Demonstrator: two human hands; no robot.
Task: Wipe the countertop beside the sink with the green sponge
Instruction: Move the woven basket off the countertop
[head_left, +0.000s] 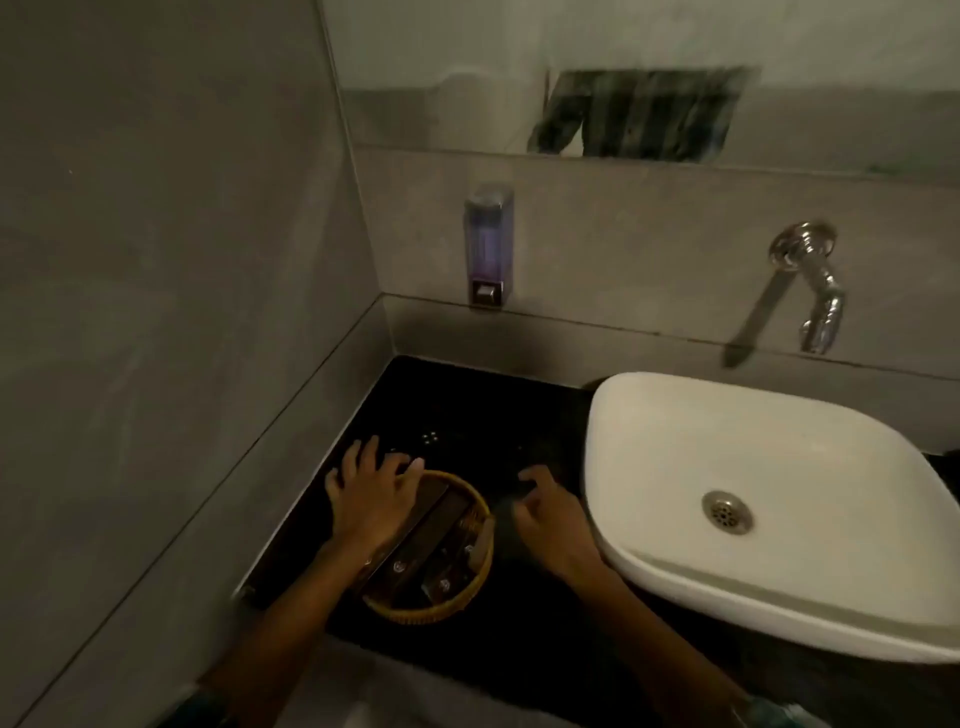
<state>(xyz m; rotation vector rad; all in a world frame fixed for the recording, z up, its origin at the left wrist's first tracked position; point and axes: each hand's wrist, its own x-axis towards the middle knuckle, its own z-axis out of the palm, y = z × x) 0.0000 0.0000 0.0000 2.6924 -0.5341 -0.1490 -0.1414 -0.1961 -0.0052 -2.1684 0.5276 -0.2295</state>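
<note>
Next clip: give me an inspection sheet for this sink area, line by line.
Surface: black countertop, dim, left of white sink.
Job's things: dark, blurred object under the right hand; green sponge not identifiable.
Clutter: round wicker basket holding dark packets.
Hands: left hand rests on the basket's far rim, fingers spread; right hand curled over the counter beside the sink.
Cables: nothing seen.
Surroundings: soap dispenser, chrome tap, mirror.

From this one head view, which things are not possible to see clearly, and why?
- Green sponge: not identifiable; a dark blurred patch lies under the right hand on the black countertop, colour lost in dim light.
- Round woven basket: contents are dark packets, labels unreadable; the left hand covers its far rim.
- White basin: right corner cut off by the frame edge.
- Mirror reflection: blurred.
</note>
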